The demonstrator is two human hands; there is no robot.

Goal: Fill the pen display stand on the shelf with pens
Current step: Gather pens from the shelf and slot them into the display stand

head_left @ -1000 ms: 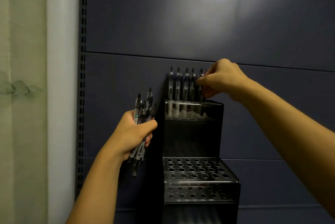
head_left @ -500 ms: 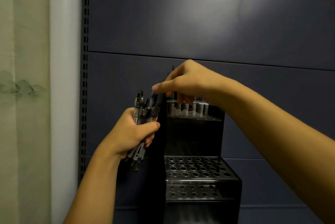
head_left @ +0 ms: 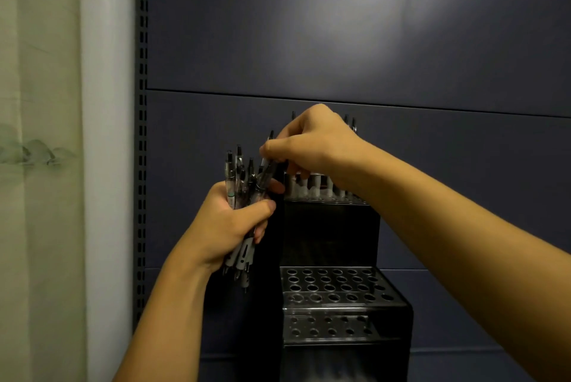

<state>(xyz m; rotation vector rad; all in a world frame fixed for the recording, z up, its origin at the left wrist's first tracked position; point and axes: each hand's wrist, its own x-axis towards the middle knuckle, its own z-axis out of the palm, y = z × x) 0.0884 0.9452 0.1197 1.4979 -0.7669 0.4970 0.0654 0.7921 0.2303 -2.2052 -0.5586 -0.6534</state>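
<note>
Step in hand: drawing the next pen. Left hand (head_left: pixel 230 224), frame centre-left, grip curled tight round a bundle of clear-barrelled black-tipped pens (head_left: pixel 242 187). Right hand (head_left: pixel 304 142) pinches one pen (head_left: pixel 266 165) at the bundle's top. Black tiered perforated plastic display stand (head_left: pixel 340 289) sits lower centre; top row partly filled, lower tiers empty. Next: lift free, seat in an open hole.

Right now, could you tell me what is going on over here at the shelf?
A person is stocking the black pen display stand. The left hand grips a bundle of pens beside the stand, and the right hand pinches one pen at the top of that bundle. The stand's top tier already holds a row of pens, partly hidden behind the right hand, while the holes of the lower tier are all unfilled.
</note>
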